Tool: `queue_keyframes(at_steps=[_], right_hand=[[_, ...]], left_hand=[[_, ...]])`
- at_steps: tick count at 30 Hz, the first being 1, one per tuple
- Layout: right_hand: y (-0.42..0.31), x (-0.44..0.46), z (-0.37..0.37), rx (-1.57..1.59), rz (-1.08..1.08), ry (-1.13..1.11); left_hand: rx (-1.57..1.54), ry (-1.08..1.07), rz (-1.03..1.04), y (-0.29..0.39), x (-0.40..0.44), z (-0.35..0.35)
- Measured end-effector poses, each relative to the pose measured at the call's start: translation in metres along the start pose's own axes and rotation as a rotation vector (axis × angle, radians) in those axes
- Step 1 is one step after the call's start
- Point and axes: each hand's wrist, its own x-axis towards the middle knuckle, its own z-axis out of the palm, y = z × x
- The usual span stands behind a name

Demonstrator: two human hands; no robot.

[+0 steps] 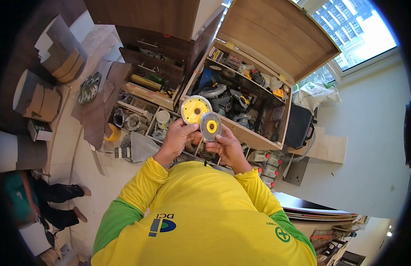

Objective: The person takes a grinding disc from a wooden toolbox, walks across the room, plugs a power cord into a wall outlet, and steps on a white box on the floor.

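Note:
My left hand [176,139] is closed on the edge of a yellow cutting disc [196,105], which has a silvery rim and a dark centre hole. Fingers and thumb of my right hand [229,148] pinch a smaller grey disc [206,125] with a yellow ring round its middle. The grey disc overlaps the lower right edge of the yellow one. Both are held up in front of an open wooden toolbox [253,137], where power tools [235,99] lie jumbled together.
The box's raised lid [276,31] leans toward the window. Left of it stand a drawer unit [152,88] and open compartments with a white tub [163,117]. A black case [298,126] and red-capped bottles [270,170] are on the right. Another person [54,193] stands at the left.

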Motion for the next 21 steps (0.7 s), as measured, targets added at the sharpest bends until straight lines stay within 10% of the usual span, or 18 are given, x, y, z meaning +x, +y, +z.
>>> queue_keyframes(at_steps=[21], right_hand=[[0.005, 0.001, -0.019, 0.031, -0.111, 0.097]], left_hand=[[0.025, 0.085, 0.012, -0.012, -0.002, -0.016]])
